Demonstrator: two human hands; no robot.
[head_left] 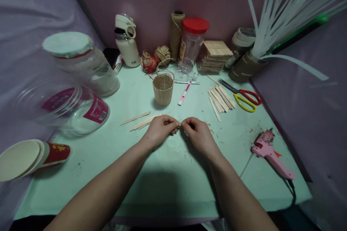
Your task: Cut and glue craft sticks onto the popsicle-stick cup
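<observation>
My left hand (162,128) and my right hand (197,130) meet over the middle of the table, fingertips pinched together. Between them shows a small pale piece of wooden craft stick (179,124), mostly covered by the fingers. Beside my left hand lie several craft sticks (139,124), some with pointed ends. Small wood chips (212,130) are scattered near my right hand. Just beyond the hands stands a cup (163,92) sided with upright wooden sticks. A pink craft knife (184,94) lies to the right of it.
At right are a pile of craft sticks (221,99), scissors (241,95) and a pink glue gun (271,153) with its cord. Jars (86,65), a plastic tub (78,110) and paper cups (51,155) stand at left. Twine balls (155,59) and a red-lidded jar (193,43) line the back.
</observation>
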